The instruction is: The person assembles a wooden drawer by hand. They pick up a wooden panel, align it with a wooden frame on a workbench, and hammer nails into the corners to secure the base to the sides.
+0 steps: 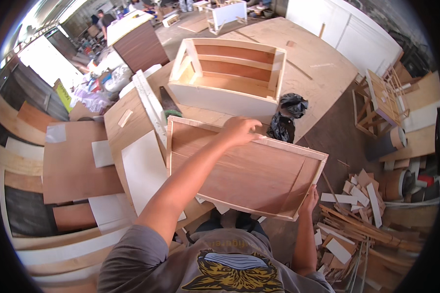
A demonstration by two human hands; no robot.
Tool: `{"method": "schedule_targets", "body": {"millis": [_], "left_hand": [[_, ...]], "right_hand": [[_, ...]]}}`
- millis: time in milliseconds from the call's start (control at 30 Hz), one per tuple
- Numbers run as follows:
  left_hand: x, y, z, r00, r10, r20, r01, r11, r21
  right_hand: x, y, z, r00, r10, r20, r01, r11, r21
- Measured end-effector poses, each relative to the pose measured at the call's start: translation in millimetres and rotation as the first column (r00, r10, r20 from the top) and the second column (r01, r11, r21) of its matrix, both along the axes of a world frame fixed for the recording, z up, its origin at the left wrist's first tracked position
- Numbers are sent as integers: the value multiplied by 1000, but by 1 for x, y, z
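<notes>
A shallow framed wooden panel [249, 171], reddish-brown inside with a pale raised rim, is held tilted in front of me. My left hand [240, 131] reaches across it, fingers curled and closed at the middle of its far rim; part of the grip is hidden. At the near right corner, my right hand [308, 200] is wrapped round the panel's edge, its fingers partly behind the wood. Beyond the panel, an open wooden box [225, 97] with a white front and brown inner boards rests on the worktable [322, 93].
Black plastic bags [281, 128] lie beside the box. A saw [168, 102] and long white strips [150, 103] are left of it. White board [144, 166] lies on the table's left. Wood scraps [359, 195] are heaped on the floor at right. A brown cabinet [139, 46] stands behind.
</notes>
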State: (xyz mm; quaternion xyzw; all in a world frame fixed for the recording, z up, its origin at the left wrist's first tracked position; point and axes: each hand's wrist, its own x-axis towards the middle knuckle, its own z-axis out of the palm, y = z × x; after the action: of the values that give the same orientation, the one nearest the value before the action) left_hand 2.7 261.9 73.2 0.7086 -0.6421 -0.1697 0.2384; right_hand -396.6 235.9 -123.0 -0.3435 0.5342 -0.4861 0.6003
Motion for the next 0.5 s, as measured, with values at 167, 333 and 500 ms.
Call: {"method": "schedule_targets", "body": {"millis": [167,333,500], "left_hand": [[1,62,-61,952,280,-127,-302,775,-555],[-7,218,-178,684,685,-251,-728,620,-292],[4,325,-302,122,663,-739,-753,547,366]], "right_hand": [[-14,44,-16,998,-57,27,56,997,54],[-15,83,-38,989,-145,-2,144,976,162],[12,121,-32,970,-244,-20,243,945,217]]}}
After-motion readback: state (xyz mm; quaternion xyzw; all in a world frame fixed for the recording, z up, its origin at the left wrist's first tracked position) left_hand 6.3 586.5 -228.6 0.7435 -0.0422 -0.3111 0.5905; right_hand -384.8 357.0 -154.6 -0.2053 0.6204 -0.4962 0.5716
